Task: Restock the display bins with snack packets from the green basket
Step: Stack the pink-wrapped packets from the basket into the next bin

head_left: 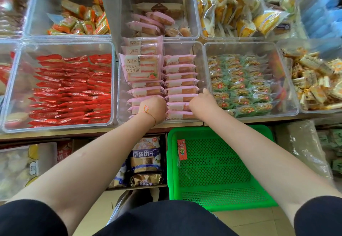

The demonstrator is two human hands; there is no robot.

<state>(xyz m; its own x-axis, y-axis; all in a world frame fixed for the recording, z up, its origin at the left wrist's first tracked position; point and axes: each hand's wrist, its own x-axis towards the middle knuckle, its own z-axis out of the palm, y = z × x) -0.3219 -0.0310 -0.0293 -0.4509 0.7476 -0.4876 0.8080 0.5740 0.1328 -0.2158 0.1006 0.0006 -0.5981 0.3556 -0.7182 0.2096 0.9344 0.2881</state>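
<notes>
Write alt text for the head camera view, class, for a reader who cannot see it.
Both hands, left hand and right hand, reach into a clear plastic display bin packed with rows of pink-wrapped snack packets. Below it sits a green perforated plastic basket holding one small red packet.

Your green basket [220, 171] has a diamond-mesh floor and carries one small red packet [182, 149] with yellow and green marks. The clear bin [200, 80] in front of you holds pale pink packets [180, 83] with tan panels; one facing up [141, 68] shows a red strawberry. To the left, a clear bin is packed with glossy red packets [74, 87]. To the right lie green and yellow packets [240, 84]. Further back you see orange and yellow wrappers [81, 21] and bright yellow bags [240, 13]. Your left wrist wears a thin orange thread [149, 114]. Your sleeves [29, 219] are black. Below the surface sits a navy and white biscuit bag [145, 157].
</notes>
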